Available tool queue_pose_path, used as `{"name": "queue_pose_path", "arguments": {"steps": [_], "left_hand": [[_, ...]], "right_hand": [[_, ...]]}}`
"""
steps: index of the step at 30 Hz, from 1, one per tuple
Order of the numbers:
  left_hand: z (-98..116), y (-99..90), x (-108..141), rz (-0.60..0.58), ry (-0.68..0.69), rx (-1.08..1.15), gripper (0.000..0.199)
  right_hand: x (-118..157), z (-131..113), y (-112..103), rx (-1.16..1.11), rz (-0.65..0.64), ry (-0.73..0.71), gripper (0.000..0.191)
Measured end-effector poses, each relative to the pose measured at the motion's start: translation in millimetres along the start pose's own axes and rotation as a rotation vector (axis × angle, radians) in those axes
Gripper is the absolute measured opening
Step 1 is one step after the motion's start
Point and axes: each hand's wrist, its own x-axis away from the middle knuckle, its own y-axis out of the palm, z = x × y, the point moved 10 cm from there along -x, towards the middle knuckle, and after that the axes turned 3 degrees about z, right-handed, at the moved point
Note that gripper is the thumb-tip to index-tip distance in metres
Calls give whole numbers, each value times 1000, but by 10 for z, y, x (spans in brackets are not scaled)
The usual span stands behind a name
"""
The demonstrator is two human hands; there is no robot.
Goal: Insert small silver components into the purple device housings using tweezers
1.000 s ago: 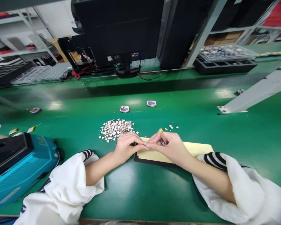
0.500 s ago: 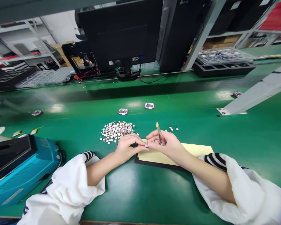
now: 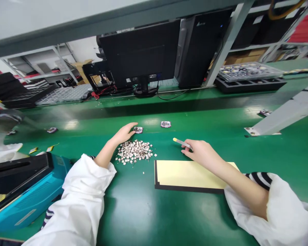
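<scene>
Well, left hand (image 3: 123, 134): fingers (image 3: 131, 125) open, holding nothing, just beside a small square metal part (image 3: 138, 130), beyond the pile of tiny metal pieces (image 3: 135, 152).
Right hand (image 3: 199, 152): curled, pinching yellow-tipped tweezers (image 3: 181, 143), right of the pile.
Yellow sheet (image 3: 187, 174): right of the pile, on the green worktop (image 3: 133, 212).

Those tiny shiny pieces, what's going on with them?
A person is working at a green bench. Their right hand holds tweezers, and their left hand rests just past a pile of tiny metal pieces, beside a small square part. Neither hand touches the yellow sheet lying nearby.
</scene>
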Motion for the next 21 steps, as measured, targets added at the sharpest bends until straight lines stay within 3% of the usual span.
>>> {"name": "queue_pose_path", "arguments": {"steps": [6, 10, 14, 21], "left_hand": [[-119, 145, -71, -48, -18, -35, 35], [-151, 128, -87, -25, -32, -31, 34], [-285, 62, -82, 78, -93, -57, 36], [-484, -10, -47, 122, -164, -45, 44]], "right_hand": [[9, -3, -171, -40, 170, 5, 1], [13, -37, -242, -238, 150, 55, 32], [55, -200, -74, -535, -72, 61, 54], [364, -595, 375, -1013, -562, 105, 55]]}}
